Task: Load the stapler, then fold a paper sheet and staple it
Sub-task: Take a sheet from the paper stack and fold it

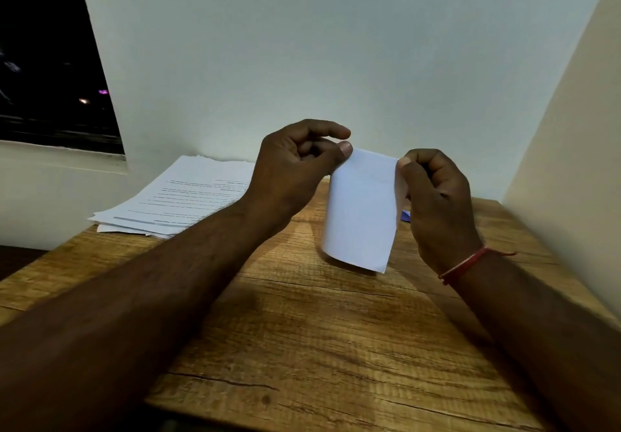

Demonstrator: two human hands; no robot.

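Two bare forearms in from 6 o'clock over the wooden table [302, 347], red thread bracelet [467, 263] on the right wrist. Further out, just past mid-table toward 1 o'clock: paper sheet [359, 209] held up off the wood, curled over on itself, rounded bend at its 9 o'clock side, free lower corner at 5 o'clock hanging close to the surface; touching or clear there, cannot tell. Left hand [295, 169] closed, pinching the sheet's top corner at 11 o'clock between thumb and forefinger. Right hand [437, 203] closed likewise, thumb on the top edge at 1 o'clock, other fingers curled behind. Looks like a fold started, not yet creased. Handling, as a guess: near weightless, floppy, no stiffness of its own, springs open if released, creases for good wherever pressed, crumples or tears under a hard pull. Best taken at corners and edges with light pinches, edges matched first, then laid flat and pressed along the bend. Small blue sliver [406, 215] at 3 o'clock of the sheet, mostly hidden behind the right hand; possibly the stapler, cannot confirm. Stack of printed papers [181, 199] at 10 o'clock on the far table edge, against the pale wall [336, 45]. Dark window [50, 61] at 11 o'clock beyond.
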